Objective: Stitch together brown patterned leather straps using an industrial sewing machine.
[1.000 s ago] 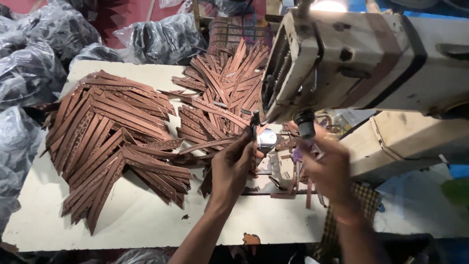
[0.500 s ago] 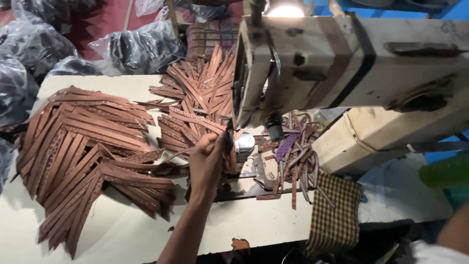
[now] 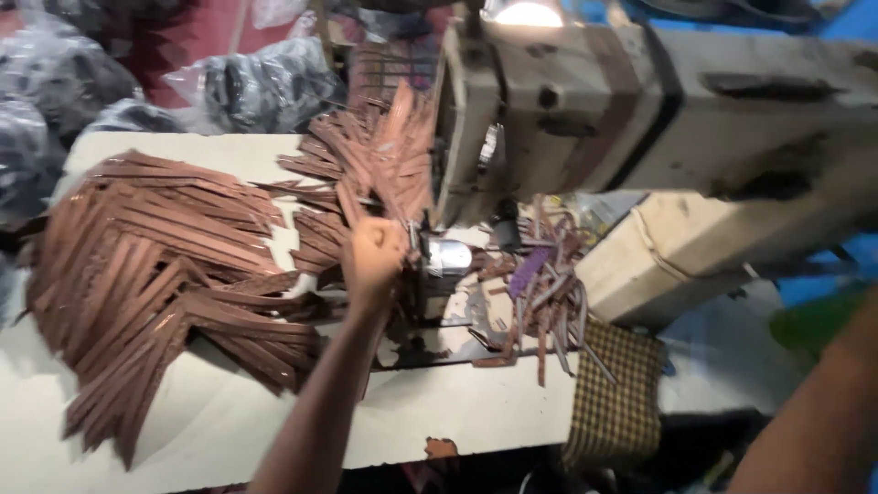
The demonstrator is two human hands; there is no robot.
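Our left hand (image 3: 373, 254) is curled into a fist, fingers together, and it seems to pinch the end of a brown strap (image 3: 352, 203) at the front of the pile, though the blur keeps us from being sure of the grip. Just to the right of the hand sits the shiny metal part (image 3: 448, 256) under the head of the sewing machine (image 3: 640, 119), which rises above and to the right of the fist. Right behind the hand lies a fan of brown straps (image 3: 375, 151), and to its left a bigger heap of brown straps (image 3: 155, 274) spreads over the white table (image 3: 457, 421). Further right of the hand, past the metal part, loose strap scraps (image 3: 540, 284) lie in a tangle, and below them a checked cloth (image 3: 613, 393) hangs at the table edge. Only the forearm of our right arm (image 3: 814, 421) shows at the lower right corner; the hand itself is out of view. Dark plastic bags (image 3: 265, 87) sit beyond the table, far behind the hand.
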